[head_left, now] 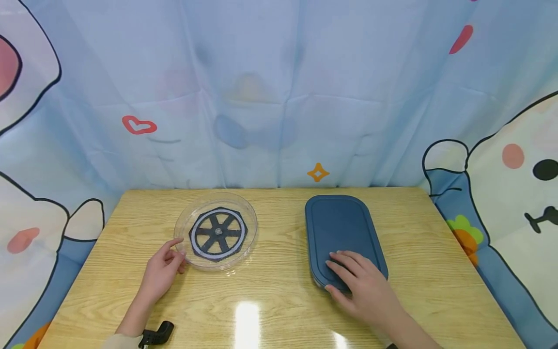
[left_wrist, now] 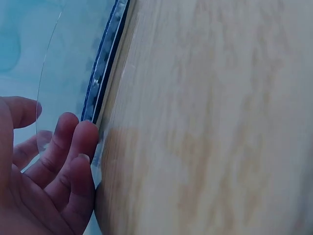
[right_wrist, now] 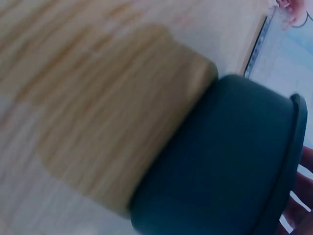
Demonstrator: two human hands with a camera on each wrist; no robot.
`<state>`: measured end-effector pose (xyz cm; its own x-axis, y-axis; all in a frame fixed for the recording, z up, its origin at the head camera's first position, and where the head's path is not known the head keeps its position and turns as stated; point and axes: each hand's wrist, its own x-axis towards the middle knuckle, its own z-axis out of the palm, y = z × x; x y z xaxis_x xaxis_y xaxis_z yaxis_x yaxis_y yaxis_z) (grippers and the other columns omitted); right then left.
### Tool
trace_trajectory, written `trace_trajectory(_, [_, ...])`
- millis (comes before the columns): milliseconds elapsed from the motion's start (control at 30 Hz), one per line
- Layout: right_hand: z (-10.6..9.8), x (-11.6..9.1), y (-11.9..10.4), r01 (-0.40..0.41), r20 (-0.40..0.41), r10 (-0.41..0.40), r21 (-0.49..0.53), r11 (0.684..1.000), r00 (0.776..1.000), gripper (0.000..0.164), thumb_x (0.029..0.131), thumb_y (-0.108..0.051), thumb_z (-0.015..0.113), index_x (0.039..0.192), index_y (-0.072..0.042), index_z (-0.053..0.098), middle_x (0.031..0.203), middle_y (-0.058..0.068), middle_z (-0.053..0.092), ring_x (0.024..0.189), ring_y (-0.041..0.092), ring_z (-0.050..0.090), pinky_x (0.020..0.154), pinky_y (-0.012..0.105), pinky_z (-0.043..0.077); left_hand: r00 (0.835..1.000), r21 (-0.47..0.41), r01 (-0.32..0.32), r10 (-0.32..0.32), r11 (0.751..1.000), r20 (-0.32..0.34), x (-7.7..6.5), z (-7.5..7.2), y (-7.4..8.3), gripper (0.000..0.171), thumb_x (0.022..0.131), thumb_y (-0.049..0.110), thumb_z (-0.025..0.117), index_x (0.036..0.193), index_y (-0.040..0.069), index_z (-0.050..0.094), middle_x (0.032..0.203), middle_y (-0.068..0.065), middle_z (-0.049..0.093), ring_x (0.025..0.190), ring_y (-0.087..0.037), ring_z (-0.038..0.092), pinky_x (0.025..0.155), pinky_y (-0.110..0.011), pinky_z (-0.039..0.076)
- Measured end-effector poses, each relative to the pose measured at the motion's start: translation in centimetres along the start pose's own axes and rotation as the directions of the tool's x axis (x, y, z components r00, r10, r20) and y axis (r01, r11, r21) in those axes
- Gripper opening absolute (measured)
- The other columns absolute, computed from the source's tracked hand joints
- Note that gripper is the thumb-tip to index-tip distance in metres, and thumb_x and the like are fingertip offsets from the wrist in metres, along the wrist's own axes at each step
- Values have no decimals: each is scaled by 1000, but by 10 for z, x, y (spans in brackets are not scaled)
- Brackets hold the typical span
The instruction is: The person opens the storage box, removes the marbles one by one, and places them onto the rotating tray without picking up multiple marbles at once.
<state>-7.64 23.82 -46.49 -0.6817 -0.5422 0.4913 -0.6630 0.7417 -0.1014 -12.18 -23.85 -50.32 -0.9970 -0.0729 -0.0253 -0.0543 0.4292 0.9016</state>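
Note:
A clear round turntable tray (head_left: 251,242) lies at the table's left, showing a dark hexagonal base with spokes and a pale ring (head_left: 218,234) at its middle. My left hand (head_left: 160,271) is at its near-left rim; in the left wrist view, the clear edge passes between the digits of the hand (left_wrist: 49,181). To the right stands a dark blue rectangular box with a flat lid (head_left: 340,225). On the near part of that lid rests my right hand (head_left: 364,288), fingers slightly spread and the thumb near the front edge. In the right wrist view the box's side (right_wrist: 215,156) hides most of that hand.
Both containers stand on a wood-grain table (head_left: 279,291). A pale blue cartoon-print curtain (head_left: 279,97) hangs behind the far edge. A black strap device (head_left: 158,333) sits on my left wrist at the table's near side.

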Motion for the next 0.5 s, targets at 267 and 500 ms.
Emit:
trace_trajectory(267, [11,2,-4,92,-9,-91,37,995,996,54,93,-46,68,127,-4,67,136,11,59,124,31,55,97,49,44,999,10,-11,11,1000,44,6,-2,-8,45,104,26,57,144,9,47,80,-8,69,65,-20,67,59,-27,51])
trace_trajectory(500, [16,1,-4,110,-27,-109,29,994,994,56,83,-32,81,129,-5,67,138,10,59,126,28,56,106,43,40,997,-58,-31,35,998,74,6,-4,-17,49,104,28,56,146,9,44,82,-10,70,64,-20,66,57,-28,50])
